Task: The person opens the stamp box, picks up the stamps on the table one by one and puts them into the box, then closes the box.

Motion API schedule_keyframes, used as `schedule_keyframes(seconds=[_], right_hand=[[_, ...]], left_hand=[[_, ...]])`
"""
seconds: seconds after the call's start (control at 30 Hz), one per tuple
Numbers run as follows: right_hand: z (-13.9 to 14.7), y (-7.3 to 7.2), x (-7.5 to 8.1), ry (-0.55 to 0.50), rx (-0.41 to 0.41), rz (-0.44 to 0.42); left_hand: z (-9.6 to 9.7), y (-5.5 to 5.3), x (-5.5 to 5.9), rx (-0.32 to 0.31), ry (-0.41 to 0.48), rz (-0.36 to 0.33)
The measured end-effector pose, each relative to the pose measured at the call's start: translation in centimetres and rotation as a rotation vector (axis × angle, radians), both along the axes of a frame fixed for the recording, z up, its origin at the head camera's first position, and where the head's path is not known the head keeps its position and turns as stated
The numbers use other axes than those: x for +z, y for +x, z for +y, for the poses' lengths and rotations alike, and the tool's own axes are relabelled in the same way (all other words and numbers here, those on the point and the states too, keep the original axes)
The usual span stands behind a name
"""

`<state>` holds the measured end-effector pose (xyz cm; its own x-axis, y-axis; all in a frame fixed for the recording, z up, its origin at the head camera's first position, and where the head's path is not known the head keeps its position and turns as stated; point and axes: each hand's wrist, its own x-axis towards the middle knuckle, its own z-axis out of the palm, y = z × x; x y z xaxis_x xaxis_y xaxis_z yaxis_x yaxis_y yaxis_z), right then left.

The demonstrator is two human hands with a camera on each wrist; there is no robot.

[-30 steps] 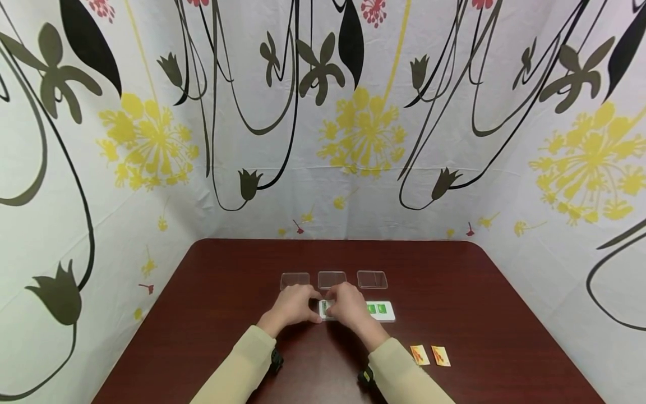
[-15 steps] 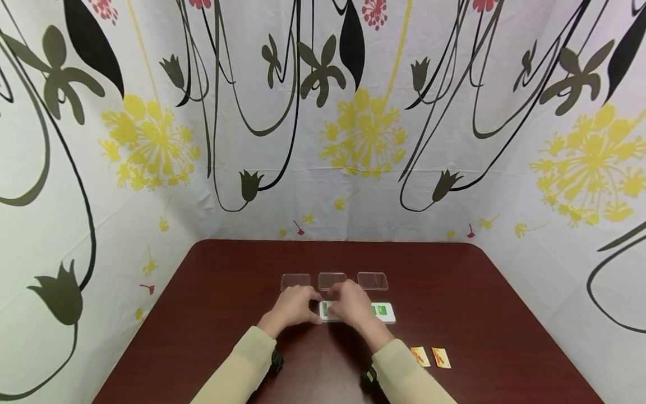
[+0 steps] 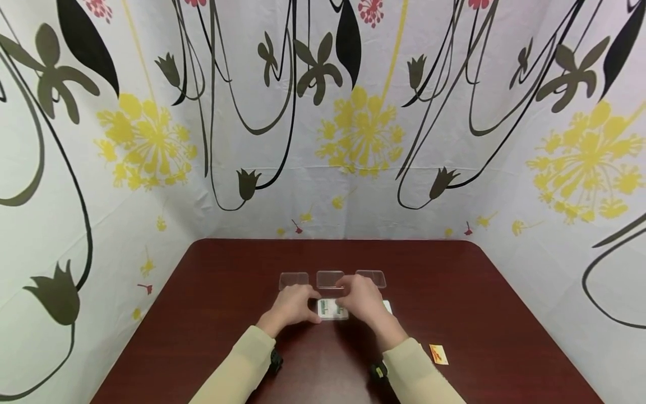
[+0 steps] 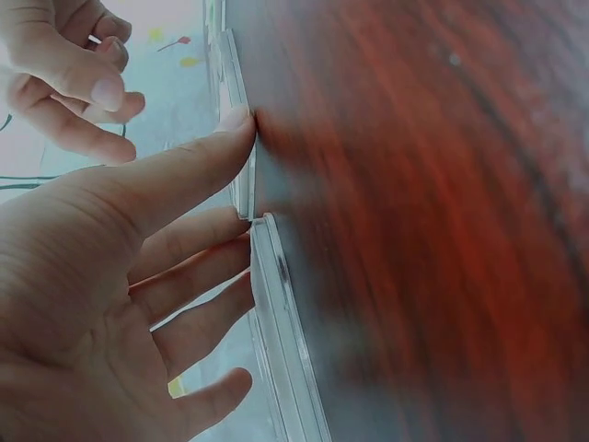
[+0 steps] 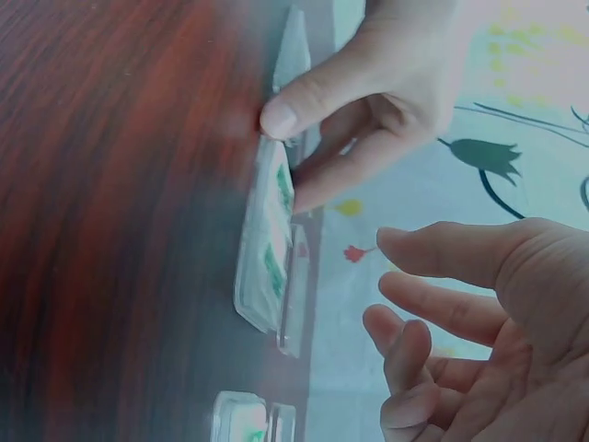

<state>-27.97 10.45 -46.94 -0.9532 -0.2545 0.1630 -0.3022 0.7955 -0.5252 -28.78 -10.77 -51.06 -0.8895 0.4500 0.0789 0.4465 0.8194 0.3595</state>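
Note:
My left hand (image 3: 292, 306) grips the left end of a shallow clear plastic case (image 3: 332, 310), thumb on the near edge and fingers at the far side. White packets with green print (image 5: 274, 267) lie in it. My right hand (image 3: 364, 300) hovers over the case's right side. Its fingers are loosely bent and hold nothing, as the right wrist view shows. Partly hidden behind that hand is another case (image 3: 387, 306) on the right. A third case (image 4: 287, 341) shows beside the left hand in the left wrist view; the hand covers it in the head view.
Three clear plastic trays or lids, a left (image 3: 294, 280), a middle (image 3: 330, 279) and a right one (image 3: 372, 278), lie in a row farther back. A yellow-orange packet (image 3: 439, 354) lies at the right, near my right sleeve. A patterned cloth (image 3: 323, 213) hangs behind the dark red table (image 3: 242, 258).
My right hand has moved to the right, uncovering more of the middle case and covering more of the right one. The right sleeve now hides one yellow-orange packet. My left hand stays put.

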Motion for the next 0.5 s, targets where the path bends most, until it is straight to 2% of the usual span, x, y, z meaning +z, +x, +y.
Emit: schedule_keyframes(seconds=[0.13,0.33,0.5], right_hand=[[0.3,0.1,-0.1,0.023,-0.041,-0.006],[0.6,0.2,-1.5,0.16,-0.111,-0.033],[0.6,0.6,-1.9,0.181,-0.13,-0.007]], left_hand=[[-0.1,-0.1,0.1,0.019,0.007,0.014],[0.1,0.0,0.0,0.02,0.009,0.004],[0.1,0.2,0.1,0.019,0.01,0.003]])
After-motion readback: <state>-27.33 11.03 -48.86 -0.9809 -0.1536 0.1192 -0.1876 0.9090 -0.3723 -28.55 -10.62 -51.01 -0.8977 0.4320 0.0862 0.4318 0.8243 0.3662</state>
